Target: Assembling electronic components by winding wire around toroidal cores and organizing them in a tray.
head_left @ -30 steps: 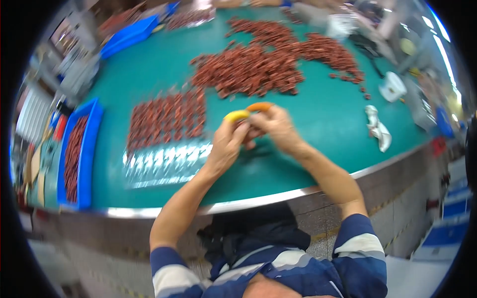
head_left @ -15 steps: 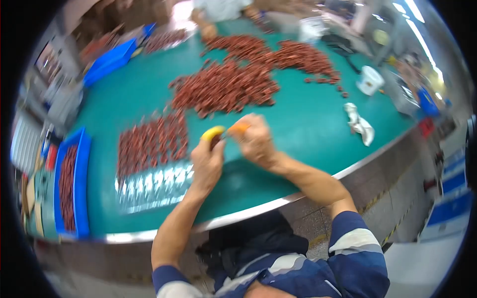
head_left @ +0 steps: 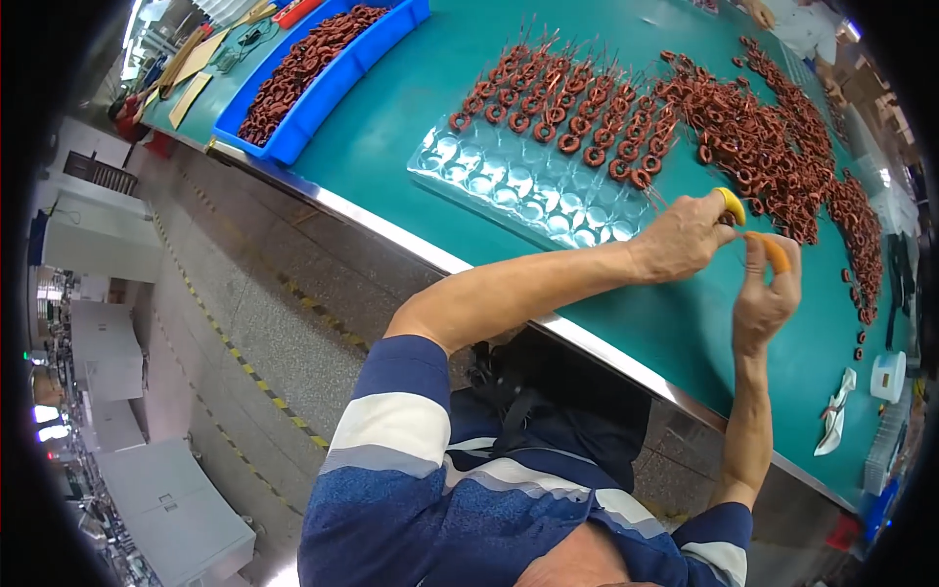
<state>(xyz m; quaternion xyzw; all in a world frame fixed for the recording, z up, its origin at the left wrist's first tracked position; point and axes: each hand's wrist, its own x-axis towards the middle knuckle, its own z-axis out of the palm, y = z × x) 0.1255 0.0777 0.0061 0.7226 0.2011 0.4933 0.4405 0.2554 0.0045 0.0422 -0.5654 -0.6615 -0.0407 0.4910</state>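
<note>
My left hand (head_left: 683, 238), with a yellow cover on one fingertip, pinches a small reddish-brown wire-wound ring coil (head_left: 727, 219), mostly hidden by the fingers. Right beside it, my right hand (head_left: 766, 298), an orange cover on one finger, is closed at the coil's thin wire lead. Both hands are above the green table. To their left lies a clear plastic tray (head_left: 476, 184) with round pockets. Rows of ring coils (head_left: 577, 110) with upright leads fill its far part; its near pockets hold none. Beyond my hands spreads a loose heap of the same coils (head_left: 758, 147).
A blue bin (head_left: 291, 144) full of coils stands at the far left of the green table (head_left: 421, 83). A white cloth (head_left: 834, 416) and a white tub (head_left: 888, 377) are at the right. The metal table edge (head_left: 391, 237) runs before me. Another person's hand (head_left: 761, 14) shows at the top.
The view has swung left, so the tray, heap and hands appear further right and the floor at left shows. Both hands still hold the coil close together.
</note>
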